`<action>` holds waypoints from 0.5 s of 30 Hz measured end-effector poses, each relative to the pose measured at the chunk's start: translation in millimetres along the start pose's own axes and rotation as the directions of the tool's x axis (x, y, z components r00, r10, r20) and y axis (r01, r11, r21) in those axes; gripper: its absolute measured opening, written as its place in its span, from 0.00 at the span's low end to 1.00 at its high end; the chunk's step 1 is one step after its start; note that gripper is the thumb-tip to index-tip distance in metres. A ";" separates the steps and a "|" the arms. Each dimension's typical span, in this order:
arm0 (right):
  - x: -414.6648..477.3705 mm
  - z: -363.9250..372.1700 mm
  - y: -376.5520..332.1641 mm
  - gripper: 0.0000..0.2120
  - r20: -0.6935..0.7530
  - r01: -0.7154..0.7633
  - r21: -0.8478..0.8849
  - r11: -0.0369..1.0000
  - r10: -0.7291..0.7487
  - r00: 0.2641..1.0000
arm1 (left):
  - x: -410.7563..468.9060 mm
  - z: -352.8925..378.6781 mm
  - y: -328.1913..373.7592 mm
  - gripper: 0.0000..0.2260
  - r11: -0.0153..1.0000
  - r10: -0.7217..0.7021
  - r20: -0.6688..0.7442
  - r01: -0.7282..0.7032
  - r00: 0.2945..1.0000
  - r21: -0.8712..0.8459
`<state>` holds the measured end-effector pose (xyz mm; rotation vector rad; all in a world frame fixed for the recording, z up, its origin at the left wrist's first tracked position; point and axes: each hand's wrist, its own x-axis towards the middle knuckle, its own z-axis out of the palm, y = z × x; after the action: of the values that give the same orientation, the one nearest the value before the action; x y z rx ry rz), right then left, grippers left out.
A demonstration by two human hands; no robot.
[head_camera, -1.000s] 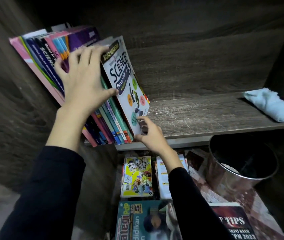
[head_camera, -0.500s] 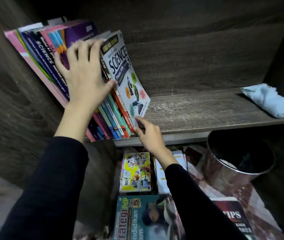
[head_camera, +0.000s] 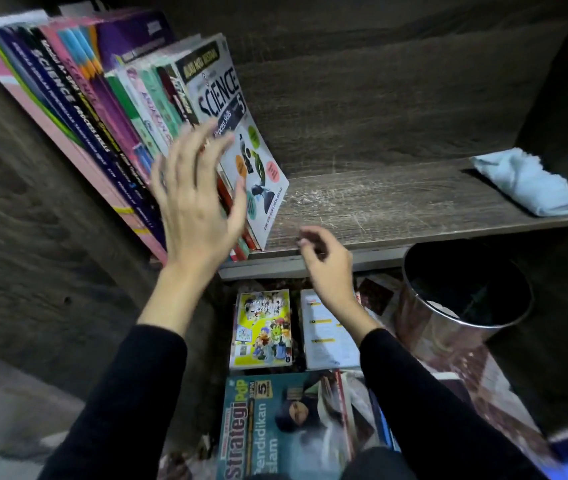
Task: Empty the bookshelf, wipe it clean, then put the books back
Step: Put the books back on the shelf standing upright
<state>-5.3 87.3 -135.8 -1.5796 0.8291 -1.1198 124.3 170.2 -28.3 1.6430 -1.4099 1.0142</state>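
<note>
Both hands empty: left hand (head_camera: pixel 199 199) spread by the leaning books (head_camera: pixel 119 116) on the shelf (head_camera: pixel 396 202), right hand (head_camera: pixel 327 268) loosely curled at its edge; wiping looks done, cloth (head_camera: pixel 532 185) parked, floor books (head_camera: pixel 261 327) left to reshelve.

Left hand (head_camera: pixel 199 206) splayed, right hand (head_camera: pixel 327 268) curled

Dim, cool light reaches the middle of the frame from the viewer's side; the upper recess and the corners fall near black. Left hand (head_camera: pixel 199 206): fingers smeared by motion blur. Right hand (head_camera: pixel 327 271): soft-edged. Metal bin (head_camera: pixel 424 320): pale sheen on the wall. Bookshelf (head_camera: pixel 414 209): lines bowed by wide-angle distortion towards the edges. Lower right corner: blurred.
</note>
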 end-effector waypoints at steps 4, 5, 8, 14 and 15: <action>-36.3 -31.4 40.2 0.10 -0.187 0.090 -0.212 0.973 -0.131 0.974 | -67.9 21.2 17.3 0.08 0.946 0.186 0.062 -0.161 0.981 -0.281; -46.8 -38.2 56.7 0.12 -0.189 0.064 -0.247 0.967 -0.113 0.976 | -90.1 29.3 22.2 0.06 0.929 0.234 0.143 -0.177 0.962 -0.325; -81.6 -59.4 107.5 0.13 -0.157 -0.092 -0.328 0.940 0.042 0.987 | -161.5 53.8 29.5 0.07 0.912 0.301 0.423 -0.128 0.855 -0.389; -141.5 -86.7 195.3 0.09 -0.012 -0.516 -0.523 0.678 0.600 0.800 | -260.6 88.3 28.1 0.14 0.966 0.144 0.960 0.178 0.241 -0.189; -146.9 -86.1 206.4 0.12 0.015 -0.556 -0.544 0.628 0.670 0.742 | -272.8 95.1 26.2 0.14 0.979 0.093 0.986 0.165 0.141 -0.116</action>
<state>-133.8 134.6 -365.7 -1.5861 1.4641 -0.2052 84.5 193.5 -314.8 2.2615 -2.1364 -0.5885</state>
